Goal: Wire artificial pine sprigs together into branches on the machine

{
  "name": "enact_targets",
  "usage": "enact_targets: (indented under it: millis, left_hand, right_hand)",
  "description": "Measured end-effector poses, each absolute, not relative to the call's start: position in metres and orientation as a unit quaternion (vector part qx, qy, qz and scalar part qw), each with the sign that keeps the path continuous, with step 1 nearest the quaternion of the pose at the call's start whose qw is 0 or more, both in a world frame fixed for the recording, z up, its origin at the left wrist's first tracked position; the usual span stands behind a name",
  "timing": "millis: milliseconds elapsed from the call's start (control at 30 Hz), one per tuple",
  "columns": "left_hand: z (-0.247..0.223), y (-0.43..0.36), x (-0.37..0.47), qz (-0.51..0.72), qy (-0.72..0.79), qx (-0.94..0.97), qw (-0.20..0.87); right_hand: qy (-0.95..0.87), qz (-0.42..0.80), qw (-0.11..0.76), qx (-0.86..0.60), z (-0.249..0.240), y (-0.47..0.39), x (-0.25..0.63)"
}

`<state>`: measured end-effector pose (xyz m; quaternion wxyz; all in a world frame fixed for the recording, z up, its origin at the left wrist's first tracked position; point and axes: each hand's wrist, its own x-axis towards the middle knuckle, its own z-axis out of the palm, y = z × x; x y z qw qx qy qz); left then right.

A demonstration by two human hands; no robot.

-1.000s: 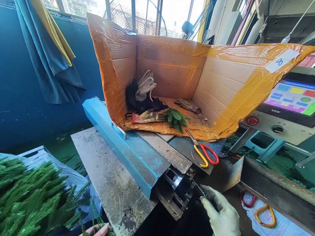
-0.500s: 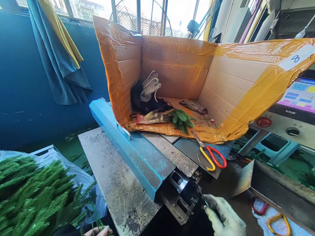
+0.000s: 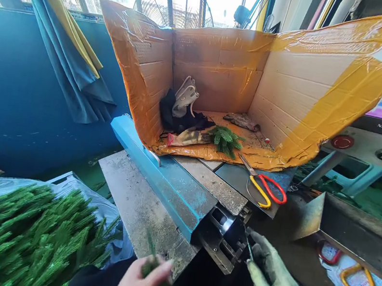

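Observation:
My bare left hand (image 3: 144, 279) pinches a green artificial pine sprig (image 3: 152, 266), blurred by motion, at the bottom centre. My right hand (image 3: 278, 279) wears a pale glove; its fingers are closed round a thin dark piece at the open end of the machine (image 3: 227, 232), and I cannot make out what it is. More green sprig shows below the right wrist. The machine has a blue cover (image 3: 176, 184) and a worn metal plate (image 3: 140, 203) beside it.
A taped cardboard box (image 3: 219, 84) with gloves and a small green sprig (image 3: 226, 141) stands behind. Red-and-yellow-handled scissors (image 3: 264, 189) lie right of it. Pine branches (image 3: 25, 232) fill the lower left. At right are a metal tray (image 3: 359, 234) and control panel (image 3: 362, 149).
My left hand has moved up and right with the sprig, towards the machine. My right hand stays at the machine's end. The view has shifted slightly.

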<state>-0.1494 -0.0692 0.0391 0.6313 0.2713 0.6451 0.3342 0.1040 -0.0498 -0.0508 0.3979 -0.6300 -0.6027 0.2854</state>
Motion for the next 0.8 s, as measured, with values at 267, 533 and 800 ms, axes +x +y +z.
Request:
enact_targets:
  millis: [267, 533, 800]
  left_hand:
    - [0.011, -0.013, -0.041, 0.319, 0.570, 0.446, 0.612]
    - [-0.002, 0.000, -0.043, 0.361, 0.605, 0.429, 0.565]
    - [0.007, -0.001, -0.037, 0.375, 0.630, 0.467, 0.494]
  right_hand:
    - [-0.596, 0.313, 0.419, -0.610, -0.052, -0.057, 0.089]
    - [-0.696, 0.078, 0.207, -0.683, 0.010, 0.038, 0.144]
    - [-0.752, 0.104, 0.038, -0.650, 0.033, 0.119, 0.153]
